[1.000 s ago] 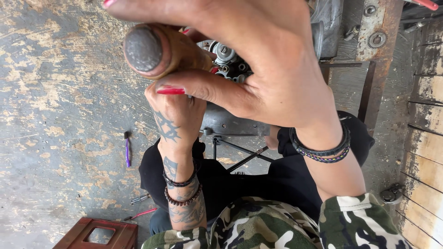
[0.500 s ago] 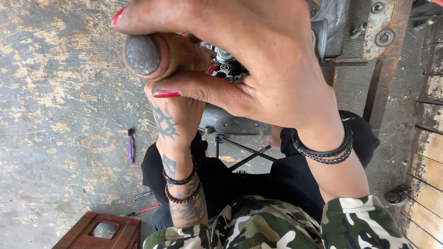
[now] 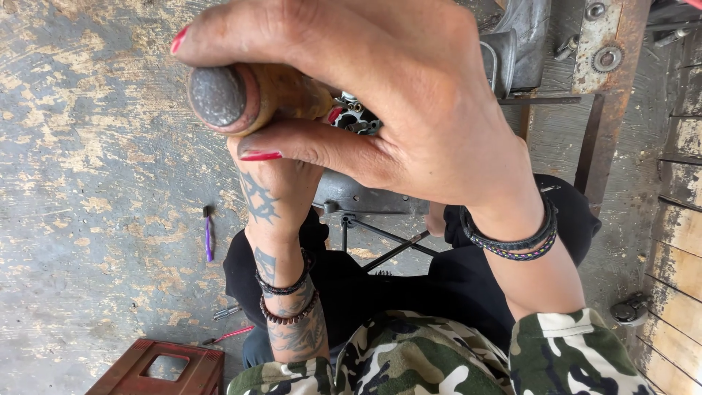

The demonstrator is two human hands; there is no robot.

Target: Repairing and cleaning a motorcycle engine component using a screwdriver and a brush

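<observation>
Right hand [image 3: 409,110] clamped around wooden tool handle [image 3: 252,99], barely shifted since half-second ago; left hand [image 3: 274,183] beneath, gripping small metal part [image 3: 355,117]. Steady pressing continues.

Wooden tool handle [image 3: 281,95], worn, matt grey end; rough flaking concrete floor [image 3: 88,183]; beaded bracelets [image 3: 289,300].

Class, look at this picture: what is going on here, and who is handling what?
A seated person works over a small metal part held close to the camera. The right hand grips a wooden tool handle with a worn, rounded end, pointed down at the part. The left hand, tattooed and wearing bracelets, holds from beneath. A purple tool and a red crate lie on the concrete floor.
</observation>
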